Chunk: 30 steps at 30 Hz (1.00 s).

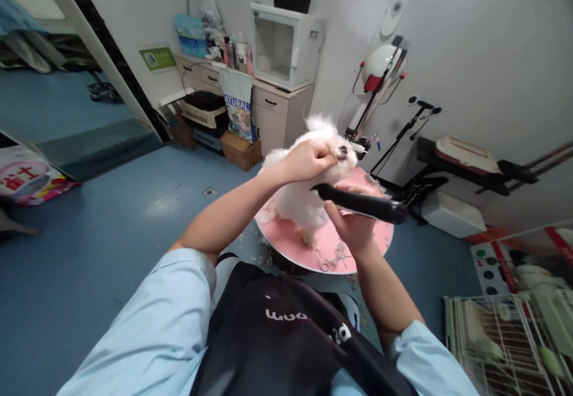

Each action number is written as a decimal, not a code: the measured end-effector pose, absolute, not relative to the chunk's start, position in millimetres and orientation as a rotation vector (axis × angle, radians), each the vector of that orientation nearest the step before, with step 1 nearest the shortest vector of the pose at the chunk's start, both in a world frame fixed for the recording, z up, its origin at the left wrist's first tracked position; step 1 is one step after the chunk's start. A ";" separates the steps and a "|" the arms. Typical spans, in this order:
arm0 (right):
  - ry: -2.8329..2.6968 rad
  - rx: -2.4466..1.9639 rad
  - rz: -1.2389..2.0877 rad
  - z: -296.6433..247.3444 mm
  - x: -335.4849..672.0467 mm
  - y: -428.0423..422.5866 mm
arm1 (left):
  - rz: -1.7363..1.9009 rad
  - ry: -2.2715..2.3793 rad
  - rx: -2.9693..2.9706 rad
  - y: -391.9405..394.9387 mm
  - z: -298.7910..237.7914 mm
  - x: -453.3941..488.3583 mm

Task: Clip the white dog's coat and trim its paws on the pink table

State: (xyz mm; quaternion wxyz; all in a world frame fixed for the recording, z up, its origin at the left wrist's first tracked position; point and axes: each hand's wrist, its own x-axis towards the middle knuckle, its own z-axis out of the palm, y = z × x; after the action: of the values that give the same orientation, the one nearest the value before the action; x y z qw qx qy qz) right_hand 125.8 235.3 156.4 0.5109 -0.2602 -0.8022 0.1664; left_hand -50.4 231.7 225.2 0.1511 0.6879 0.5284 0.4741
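A small white fluffy dog [301, 196] stands on a round pink grooming table [329, 246]. My left hand [308, 160] is closed around the dog's muzzle, holding its head up. My right hand [353, 226] grips a black hair clipper [364, 203], whose tip rests against the fur under the dog's chin. Scissors [333, 260] lie on the table's near edge, beside tufts of cut fur.
A cabinet [268, 109] with a white drying box [284, 43] stands against the back wall. A stand dryer [380, 79] and black arm stands are at the right. A wire cage [510, 342] sits at the lower right. The blue floor [111, 223] spreads left.
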 end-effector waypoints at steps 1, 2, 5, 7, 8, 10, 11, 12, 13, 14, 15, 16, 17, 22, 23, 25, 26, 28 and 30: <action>-1.879 -0.636 0.369 157.8 122.6 236.4 | 1.358 1.501 1.982 233.2 226.3 -49.7; -1.862 -0.668 0.374 157.4 118.6 237.3 | 1.358 1.484 1.988 235.0 227.2 -48.6; -1.981 -0.818 0.490 146.2 108.4 235.5 | 1.375 1.429 1.999 240.8 228.1 -44.6; -2.076 -0.860 0.527 136.7 107.9 230.0 | 1.378 1.395 2.002 244.4 227.6 -42.4; -2.090 -0.849 0.530 133.9 109.5 227.1 | 1.374 1.377 2.002 246.2 227.2 -41.6; -2.036 -0.790 0.508 133.9 113.8 223.6 | 1.349 1.348 2.007 249.5 226.2 -40.0; -1.970 -0.762 0.476 136.0 115.1 223.7 | 1.330 1.338 2.013 251.1 225.8 -39.0; -1.900 -0.745 0.437 138.2 115.1 224.8 | 1.313 1.331 2.021 252.7 225.4 -37.9; -1.848 -0.749 0.407 139.5 113.8 226.7 | 1.302 1.328 2.030 254.2 225.1 -36.6; -1.828 -0.775 0.398 139.2 111.3 228.5 | 1.295 1.325 2.039 255.5 224.9 -35.0; -1.842 -0.816 0.413 137.0 108.4 229.7 | 1.292 1.321 2.049 256.7 224.9 -33.4; -1.884 -0.863 0.446 133.0 105.6 229.8 | 1.292 1.317 2.057 257.7 225.1 -31.8; -1.944 -0.903 0.488 128.0 103.7 228.6 | 1.291 1.315 2.064 258.5 225.5 -30.3; -2.040 -0.800 0.526 117.8 113.1 215.7 | 1.214 1.298 2.095 261.6 229.8 -24.0; -1.971 -0.773 0.478 121.4 115.4 215.6 | 1.196 1.290 2.098 262.7 230.7 -22.8; -1.845 -0.762 0.367 130.0 115.1 219.4 | 1.175 1.290 2.092 265.7 231.6 -20.4; -1.827 -0.763 0.332 133.2 112.2 222.5 | 1.168 1.293 2.087 267.3 231.6 -19.3; -1.855 -0.773 0.321 135.1 102.8 227.7 | 1.157 1.296 2.071 270.3 230.5 -17.7; -1.898 -0.800 0.370 132.4 94.2 229.2 | 1.147 1.287 2.050 271.8 228.8 -17.3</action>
State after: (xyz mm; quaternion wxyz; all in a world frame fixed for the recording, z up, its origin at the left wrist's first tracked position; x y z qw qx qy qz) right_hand 94.2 229.2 132.4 0.5008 -0.3309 -0.7850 0.1532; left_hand -17.3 271.8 228.8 0.2295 0.7449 0.4677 0.4168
